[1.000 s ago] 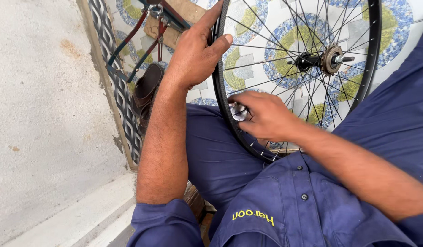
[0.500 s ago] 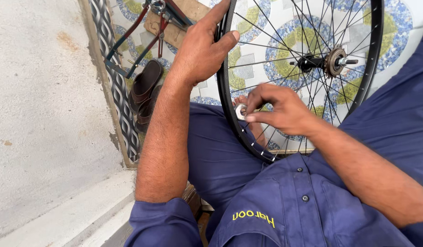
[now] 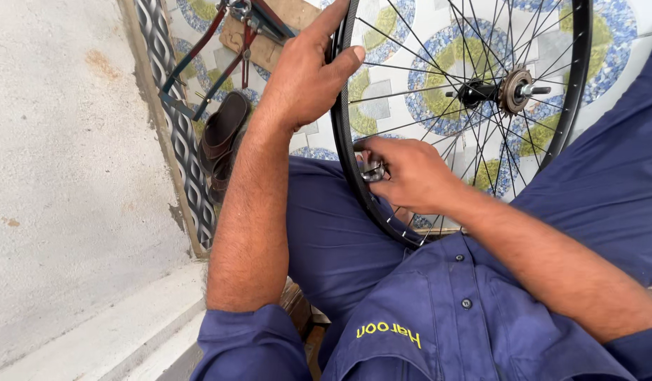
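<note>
A person in blue work clothes sits with a bike wheel (image 3: 576, 106) standing up between the knees. The wheel fills the view from 12 o'clock round to 3 o'clock. Its black rim dips down to the person's lap near the middle of the view.

The left hand (image 3: 305, 77) is at about 11 o'clock. It grabs the rim from the outside, with the thumb hooked over the inner edge and the fingers bent around it.

The right hand (image 3: 403, 173) is near the middle, just below the left hand. Its fingers are pressed together, pinching a small shiny metal tool (image 3: 372, 171) right against the rim, where the thin spokes (image 3: 425, 116) meet it.

The hub (image 3: 506, 90) sits in the middle of the wheel at about 1 o'clock, well apart from both hands.

Under the wheel is a tiled floor (image 3: 439, 70) with blue and green round shapes. A brown sandal (image 3: 224, 130) lies at about 10 o'clock, near a red and dark metal frame (image 3: 227, 39). A grey wall (image 3: 65, 176) is at 9 o'clock.
</note>
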